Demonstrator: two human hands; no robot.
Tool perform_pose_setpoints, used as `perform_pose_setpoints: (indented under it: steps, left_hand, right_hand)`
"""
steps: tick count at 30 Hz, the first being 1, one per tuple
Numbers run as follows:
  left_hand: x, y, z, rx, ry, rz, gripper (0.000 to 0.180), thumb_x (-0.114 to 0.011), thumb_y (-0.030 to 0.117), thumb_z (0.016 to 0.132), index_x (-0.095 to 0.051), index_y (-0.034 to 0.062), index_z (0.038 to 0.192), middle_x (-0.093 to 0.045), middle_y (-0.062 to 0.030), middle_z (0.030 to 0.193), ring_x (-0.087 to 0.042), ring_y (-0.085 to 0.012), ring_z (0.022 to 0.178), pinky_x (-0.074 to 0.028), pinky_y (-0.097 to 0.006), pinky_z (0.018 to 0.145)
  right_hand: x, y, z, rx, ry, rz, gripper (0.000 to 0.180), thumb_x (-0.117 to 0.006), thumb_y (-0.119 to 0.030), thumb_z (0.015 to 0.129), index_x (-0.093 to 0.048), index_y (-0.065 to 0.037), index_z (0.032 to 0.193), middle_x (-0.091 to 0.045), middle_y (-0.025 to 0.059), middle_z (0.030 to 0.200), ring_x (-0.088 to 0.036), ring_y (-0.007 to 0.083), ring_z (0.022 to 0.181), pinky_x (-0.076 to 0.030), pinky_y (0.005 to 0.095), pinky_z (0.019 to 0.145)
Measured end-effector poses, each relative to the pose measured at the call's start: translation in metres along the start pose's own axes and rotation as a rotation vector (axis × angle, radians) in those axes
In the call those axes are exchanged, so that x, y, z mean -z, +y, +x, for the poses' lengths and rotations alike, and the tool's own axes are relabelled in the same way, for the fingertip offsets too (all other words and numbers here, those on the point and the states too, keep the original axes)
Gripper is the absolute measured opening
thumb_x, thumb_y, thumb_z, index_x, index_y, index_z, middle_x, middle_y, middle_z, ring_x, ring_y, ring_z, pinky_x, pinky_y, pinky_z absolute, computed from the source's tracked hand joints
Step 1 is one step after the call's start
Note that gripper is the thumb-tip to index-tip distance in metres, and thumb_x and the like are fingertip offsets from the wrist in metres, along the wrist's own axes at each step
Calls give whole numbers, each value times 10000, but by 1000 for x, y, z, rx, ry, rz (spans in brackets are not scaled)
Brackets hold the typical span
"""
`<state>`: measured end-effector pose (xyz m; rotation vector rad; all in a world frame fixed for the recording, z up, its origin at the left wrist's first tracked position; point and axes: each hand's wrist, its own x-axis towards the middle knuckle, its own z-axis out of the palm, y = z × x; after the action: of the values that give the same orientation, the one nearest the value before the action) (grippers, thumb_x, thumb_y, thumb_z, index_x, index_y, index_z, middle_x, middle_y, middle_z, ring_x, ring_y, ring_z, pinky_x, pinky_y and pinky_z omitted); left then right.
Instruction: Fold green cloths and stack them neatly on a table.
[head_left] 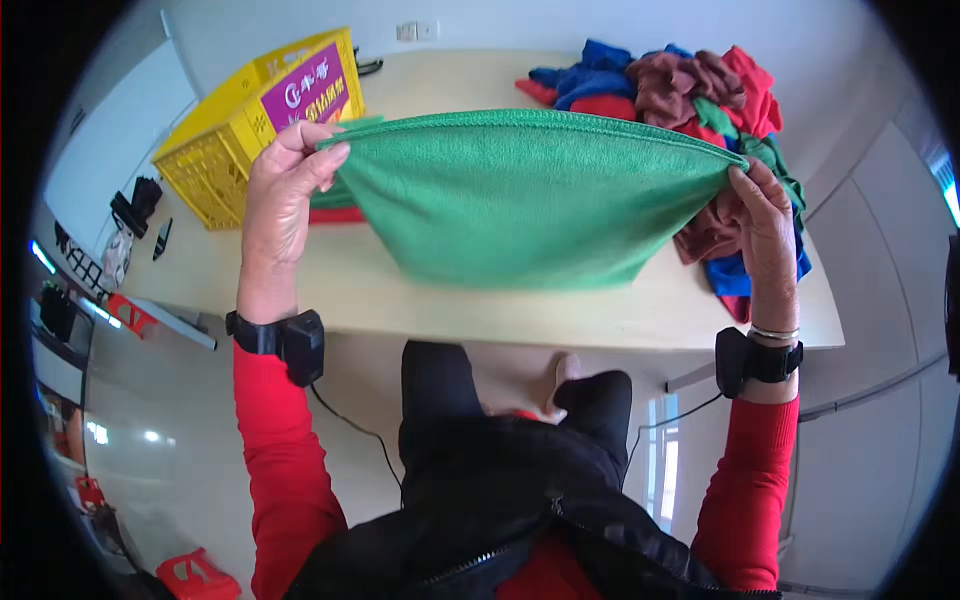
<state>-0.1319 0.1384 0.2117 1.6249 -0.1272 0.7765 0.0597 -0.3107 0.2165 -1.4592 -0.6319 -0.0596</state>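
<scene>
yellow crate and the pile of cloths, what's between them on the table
In the head view, bare table top lies between yellow crate and cloth pile; nearer the camera, the held green cloth spans that gap.

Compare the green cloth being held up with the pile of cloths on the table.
The green cloth is a single piece stretched flat between the left hand and right hand; the pile of cloths is many pieces, crumpled. The held cloth is all green; the pile mixes red, blue, brown and green. The cloth hangs in the air; the pile rests on the table. Both look like soft towelling.
</scene>
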Motion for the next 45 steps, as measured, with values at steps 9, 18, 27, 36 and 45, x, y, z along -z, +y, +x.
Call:
perform_pose_setpoints:
  steps: [9,18,27,36,45]
  left_hand:
    - [-20,19,40,158,-112,82,180,-697,165,912,-662,52,1047,-594,61,830,-493,-35,704,-354,-186,628]
    - [-34,-30,114,36,-154,279,153,-653,124,936,-653,42,1066,-578,52,856,-483,-28,763,-396,-209,672]
    - [-18,-143,-13,-163,-267,540,151,-618,-30,821,-571,38,947,-547,-22,928,-558,-125,900,-456,-260,760]
    - [-23,-173,-133,-37,-327,775,239,-631,-95,753,-589,25,955,-557,-113,999,-592,-296,927,-488,-358,783]
    - [-27,-141,-151,-93,-408,903,253,-650,-102,739,-591,31,946,-570,-115,1018,-600,-323,946,-493,-400,783]
  right_hand:
    - [-6,-30,22,-99,-9,-192,102,-636,-174,971,-635,-81,931,-535,-45,686,-508,59,579,-400,211,565]
    - [6,-15,82,-11,6,-245,117,-641,-200,969,-648,-85,945,-569,-46,712,-527,55,585,-419,209,567]
    - [12,108,-22,66,-174,-499,158,-652,-38,918,-670,-69,1072,-627,-15,896,-580,75,784,-482,224,673]
    - [-5,162,-118,212,-332,-994,210,-656,-33,772,-677,-42,981,-680,96,1061,-636,322,956,-546,398,847]
    - [-8,138,-142,206,-427,-1024,209,-674,-9,783,-683,-40,990,-681,102,1080,-651,301,964,-552,390,827]
